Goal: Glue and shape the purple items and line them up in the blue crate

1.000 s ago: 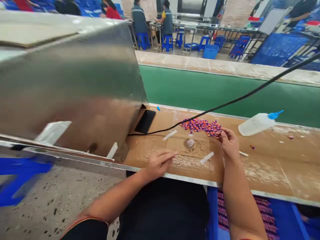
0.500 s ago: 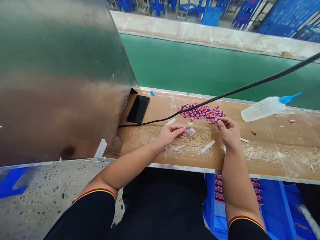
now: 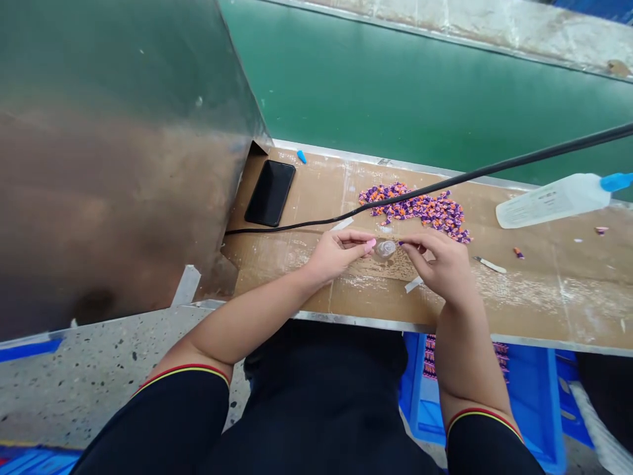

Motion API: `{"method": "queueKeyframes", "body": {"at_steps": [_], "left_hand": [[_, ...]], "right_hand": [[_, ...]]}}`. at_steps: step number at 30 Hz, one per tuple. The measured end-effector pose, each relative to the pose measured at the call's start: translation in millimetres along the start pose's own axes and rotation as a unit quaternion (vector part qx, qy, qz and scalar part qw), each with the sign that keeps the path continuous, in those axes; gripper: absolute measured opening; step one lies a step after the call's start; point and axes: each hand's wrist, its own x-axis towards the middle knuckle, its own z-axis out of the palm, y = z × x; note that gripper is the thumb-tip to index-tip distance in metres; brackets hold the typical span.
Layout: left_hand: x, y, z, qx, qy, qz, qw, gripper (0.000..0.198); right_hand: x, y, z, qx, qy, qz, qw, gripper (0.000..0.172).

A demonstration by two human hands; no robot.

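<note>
Thumb and fingertips of my left hand [image 3: 341, 254] are pinched together at the left edge of a small clear round dish [image 3: 386, 248]. Pink shows at those tips, but whether it is a held piece is too small to tell. On the dish's other side, my right hand [image 3: 440, 264] pinches a small purple piece [image 3: 401, 244]. Behind my hands lies a loose pile of small purple, orange and pink pieces [image 3: 420, 208], partly covered by a black cable and my right hand.
A black cable [image 3: 316, 226] crosses the cardboard-covered bench [image 3: 306, 198]. A phone [image 3: 270, 192] lies at left by a metal panel [image 3: 123, 165]. To the right are a white squeeze bottle [image 3: 551, 201] and a small knife [image 3: 489, 265]. Below sits a blue crate [image 3: 534, 402].
My right hand has come left from the pile's edge to the clear dish, a purple piece in its fingers. My left hand stays by the dish. The view has tilted downward.
</note>
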Motion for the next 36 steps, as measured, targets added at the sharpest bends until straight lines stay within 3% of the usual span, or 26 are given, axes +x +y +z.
{"method": "queueKeyframes", "body": {"at_steps": [4, 13, 18, 25, 29, 32, 36], "left_hand": [[-1.4, 2.8, -1.9, 0.016, -0.009, 0.022, 1.0, 0.053], [0.6, -2.1, -5.5, 0.051, -0.001, 0.047, 0.998, 0.047], [1.3, -0.3, -5.3, 0.047, -0.001, 0.046, 0.998, 0.044], [0.6, 2.8, -2.4, 0.039, -0.031, 0.025, 0.998, 0.036], [2.3, 1.2, -4.2, 0.105, -0.029, 0.054, 0.993, 0.031], [2.3, -0.7, -5.8, 0.113, -0.036, 0.043, 0.992, 0.034], [-0.2, -2.6, -4.5, 0.025, -0.057, -0.005, 0.998, 0.049]], "right_hand": [[-1.0, 0.3, 8.1, -0.042, -0.032, -0.056, 0.997, 0.021], [-0.1, 3.2, 11.6, -0.09, -0.069, -0.07, 0.991, 0.02], [-0.1, -2.4, 16.9, -0.089, -0.019, -0.077, 0.993, 0.018], [-2.5, -0.8, 24.2, -0.106, -0.022, -0.06, 0.992, 0.018], [-2.0, -3.7, 25.1, -0.094, -0.01, -0.057, 0.994, 0.017], [-2.0, -14.1, 20.6, -0.081, 0.008, -0.023, 0.996, 0.018], [-10.9, -41.8, 23.0, 0.0, 0.082, 0.056, 0.995, 0.013]]}}
